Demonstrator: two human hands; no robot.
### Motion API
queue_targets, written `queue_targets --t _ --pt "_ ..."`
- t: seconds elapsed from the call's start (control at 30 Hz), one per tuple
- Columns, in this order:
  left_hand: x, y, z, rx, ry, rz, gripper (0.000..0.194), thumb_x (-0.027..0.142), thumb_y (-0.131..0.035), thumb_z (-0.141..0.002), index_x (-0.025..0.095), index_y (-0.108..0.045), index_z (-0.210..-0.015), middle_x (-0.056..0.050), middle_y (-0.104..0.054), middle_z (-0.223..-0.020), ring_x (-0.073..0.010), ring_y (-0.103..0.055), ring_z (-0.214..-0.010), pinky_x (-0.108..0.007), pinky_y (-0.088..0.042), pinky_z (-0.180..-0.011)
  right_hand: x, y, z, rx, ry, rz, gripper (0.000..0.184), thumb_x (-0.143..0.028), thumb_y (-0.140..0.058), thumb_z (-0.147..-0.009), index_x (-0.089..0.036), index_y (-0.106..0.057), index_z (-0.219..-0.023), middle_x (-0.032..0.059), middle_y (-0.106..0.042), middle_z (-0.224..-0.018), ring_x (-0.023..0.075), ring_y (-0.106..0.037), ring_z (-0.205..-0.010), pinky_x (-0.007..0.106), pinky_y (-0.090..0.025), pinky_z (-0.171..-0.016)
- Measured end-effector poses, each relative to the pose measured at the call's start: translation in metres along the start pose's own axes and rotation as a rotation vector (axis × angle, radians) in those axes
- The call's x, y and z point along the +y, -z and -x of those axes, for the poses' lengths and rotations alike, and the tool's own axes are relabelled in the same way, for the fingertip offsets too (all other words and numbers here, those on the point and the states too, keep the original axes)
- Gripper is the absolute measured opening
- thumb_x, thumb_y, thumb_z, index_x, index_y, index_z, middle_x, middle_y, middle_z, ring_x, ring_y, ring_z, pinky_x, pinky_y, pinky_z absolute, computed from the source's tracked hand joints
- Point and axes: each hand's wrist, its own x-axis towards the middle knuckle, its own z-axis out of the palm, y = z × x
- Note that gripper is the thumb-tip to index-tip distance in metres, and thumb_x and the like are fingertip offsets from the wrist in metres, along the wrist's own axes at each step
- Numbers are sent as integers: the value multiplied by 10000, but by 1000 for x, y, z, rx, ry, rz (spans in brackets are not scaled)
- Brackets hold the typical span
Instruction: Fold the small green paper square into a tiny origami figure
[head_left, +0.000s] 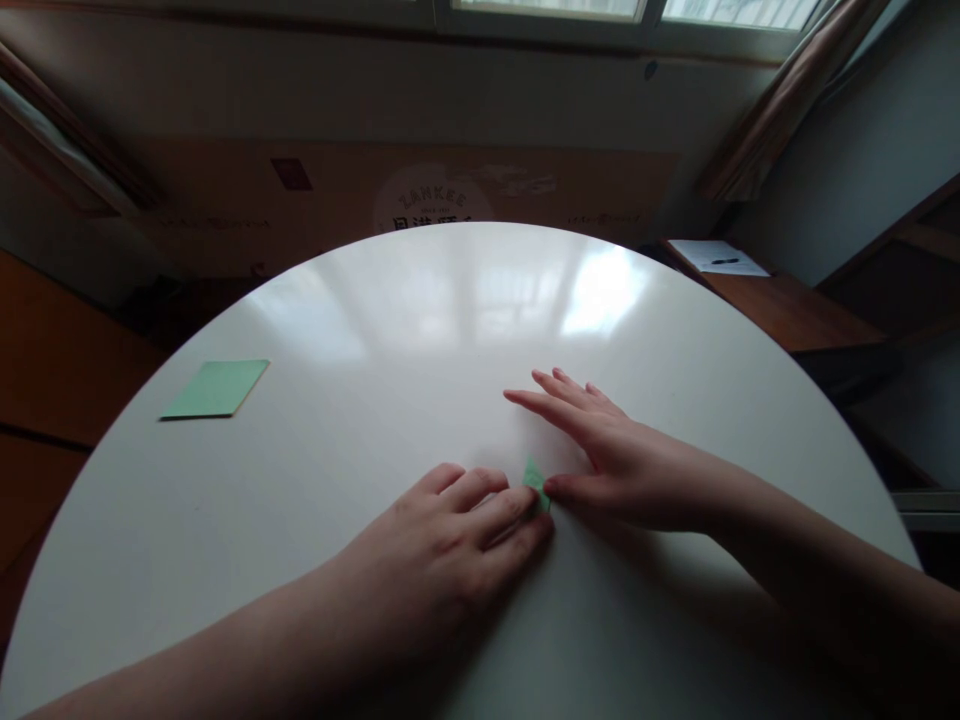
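A small piece of folded green paper (534, 477) lies on the white round table, partly covered by fingers. My left hand (465, 530) presses and pinches it between thumb and index finger, the other fingers curled on the tabletop. My right hand (615, 450) is open, its fingers spread and raised toward the far side. The tip of its thumb touches the right edge of the paper. How the lower part of the paper is folded is hidden under my left fingers.
A stack of square green paper (217, 388) lies at the left of the white round table (360, 430). Beyond the right edge, a brown wooden desk (817, 305) holds white paper (712, 255) and a dark pen (724, 261). A printed cardboard panel (600, 185) stands behind the table.
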Motion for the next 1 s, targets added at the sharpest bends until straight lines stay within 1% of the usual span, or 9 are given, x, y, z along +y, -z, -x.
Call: queue_targets --t 0.1,0.2,0.3,0.4,0.5,0.63,0.77,0.9,1.0 --pt "4 -3 1 6 10 -15 407 200 -336 -994 140 -562 -1328 -86 -630 -1291 -268 -543 -1044 -400 -381 -856 4 4 0 117 51 -25 713 -246 -643 -888 -383 -337 -1517 48 -245 -1631 300 -134 -1516 586 -238 -1175" --pt "11 -7 2 13 46 -41 421 201 -347 -984 90 -546 -1338 -136 -615 -1289 -290 -544 -1044 -420 -406 -855 6 13 -1 245 138 -26 350 -294 -659 -905 -318 -657 -1254 54 -547 -1434 285 -421 -1388 475 -396 -1100" --pt "19 -10 2 6 104 -58 419 164 -360 -968 64 -554 -1326 -151 -632 -1232 -303 -557 -1030 -439 -436 -860 1 18 -1 147 270 -26 80 -249 -707 -880 -253 -769 -931 39 -731 -1034 215 -637 -1041 341 -496 -920" --pt "25 -8 3 -10 155 -70 416 159 -375 -960 66 -567 -1317 -155 -643 -1209 -319 -565 -1039 -455 -466 -856 -5 15 0 11 318 -36 80 -194 -704 -877 -235 -771 -867 7 -721 -842 157 -636 -834 264 -492 -754" --pt "28 -5 4 -28 176 -57 406 179 -377 -970 88 -579 -1310 -143 -654 -1205 -311 -580 -1029 -444 -493 -826 -11 9 3 -23 288 -40 116 -165 -675 -889 -231 -769 -878 -3 -692 -798 128 -617 -765 231 -457 -674" --pt "29 -3 5 17 176 -73 359 158 -370 -979 102 -640 -1209 -129 -676 -1180 -291 -598 -1022 -425 -512 -813 -22 5 7 -30 262 73 83 -188 -691 -873 -238 -755 -892 -5 -678 -782 134 -593 -732 246 -404 -640" --pt "25 -1 7 92 170 -46 330 148 -387 -978 116 -673 -1138 -101 -711 -1101 -270 -618 -958 -405 -526 -777 -31 3 10 -6 278 253 119 -183 -669 -882 -218 -715 -779 -2 -652 -715 149 -554 -687 277 -348 -621" --pt "12 6 9 199 210 -29 308 91 -421 -933 135 -690 -1078 -74 -719 -1103 -261 -611 -980 -393 -527 -791 -35 2 11 2 310 270 157 -191 -635 -919 -219 -720 -791 5 -655 -726 143 -548 -677 278 -335 -618" --pt "1 8 9 189 195 -14 300 110 -454 -935 144 -666 -1145 -69 -707 -1155 -255 -599 -1019 -387 -525 -814 -33 2 11 7 326 254 169 -194 -618 -938 -223 -726 -812 5 -659 -730 139 -539 -663 278 -321 -609"
